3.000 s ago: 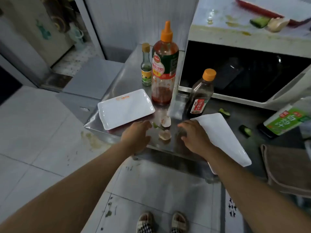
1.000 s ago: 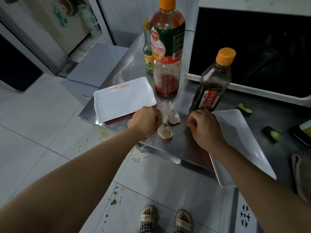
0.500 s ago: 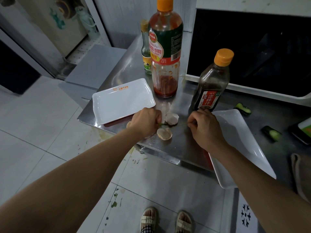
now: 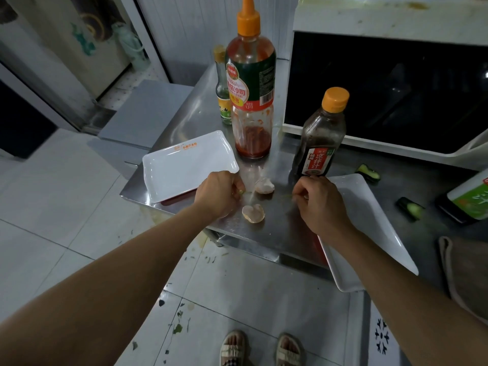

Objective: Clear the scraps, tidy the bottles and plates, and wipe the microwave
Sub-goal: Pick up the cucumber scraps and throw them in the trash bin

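My left hand (image 4: 219,194) sits on the steel table (image 4: 277,233) beside a white plate (image 4: 184,165) and pinches a small green scrap (image 4: 240,192) at its fingertips. My right hand (image 4: 317,199) is curled over the edge of a second white plate (image 4: 369,223) and pinches a thin green strand (image 4: 288,195). Two eggshell pieces (image 4: 264,185) (image 4: 253,213) lie between the hands. Behind stand a ketchup bottle (image 4: 250,101), a small yellow-capped bottle (image 4: 223,96) and a dark sauce bottle (image 4: 320,138). The microwave (image 4: 383,93) is at the back right.
Cucumber scraps (image 4: 368,173) (image 4: 410,208) lie on the table at the right, near a green-labelled bottle on its side (image 4: 470,199). A brown cloth (image 4: 464,273) hangs over the right front edge. The right plate overhangs the table front. Green bits litter the floor tiles (image 4: 179,326).
Three seconds ago both hands lay looser near the eggshells; now both have fingers curled and pinch green scraps. In the last second they have hardly shifted.
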